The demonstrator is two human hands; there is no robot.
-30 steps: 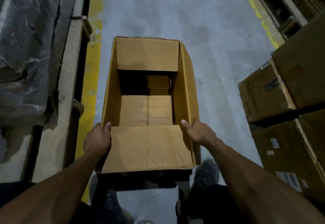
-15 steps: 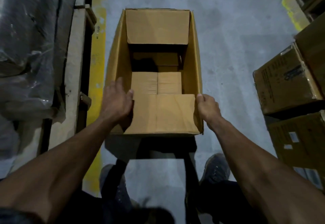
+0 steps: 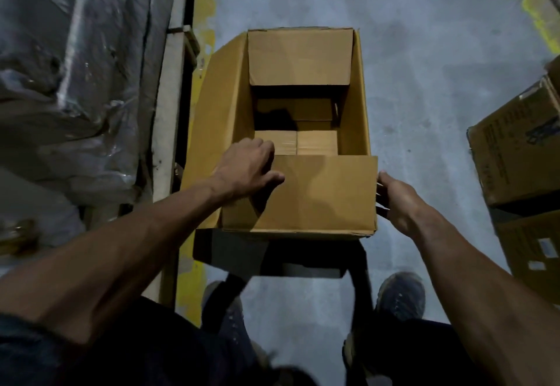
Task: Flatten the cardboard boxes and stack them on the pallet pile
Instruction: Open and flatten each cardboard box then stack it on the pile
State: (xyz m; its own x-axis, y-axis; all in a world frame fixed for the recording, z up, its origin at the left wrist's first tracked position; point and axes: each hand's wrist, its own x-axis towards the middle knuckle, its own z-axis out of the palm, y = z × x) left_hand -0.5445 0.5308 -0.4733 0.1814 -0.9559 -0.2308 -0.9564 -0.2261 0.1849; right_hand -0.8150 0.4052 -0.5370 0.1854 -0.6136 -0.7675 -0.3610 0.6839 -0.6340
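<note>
**Open box steadied on the floor before its collapse**

The cardboard box (image 3: 303,131) stood upright on the concrete floor (image 3: 424,82) just in front of the person's shoes, its mouth facing up and all four walls still square, so nothing had been flattened. The near flap (image 3: 315,194) lay folded inward over the opening, and the far flap (image 3: 300,57) did the same at the other end.

The left hand (image 3: 245,170) rested on the near flap's left part, fingers spread and reaching over its edge toward the inside, probably to get at the taped bottom panels (image 3: 303,143). The right hand (image 3: 394,197) curled round the near right corner, seemingly bracing the box against that reach; its fingertips were hidden behind the wall, so how firmly it held I could not tell.

A plastic-wrapped load (image 3: 75,67) lay to the left and sealed cartons (image 3: 515,158) to the right. The pallet pile was nowhere I could make out.
</note>
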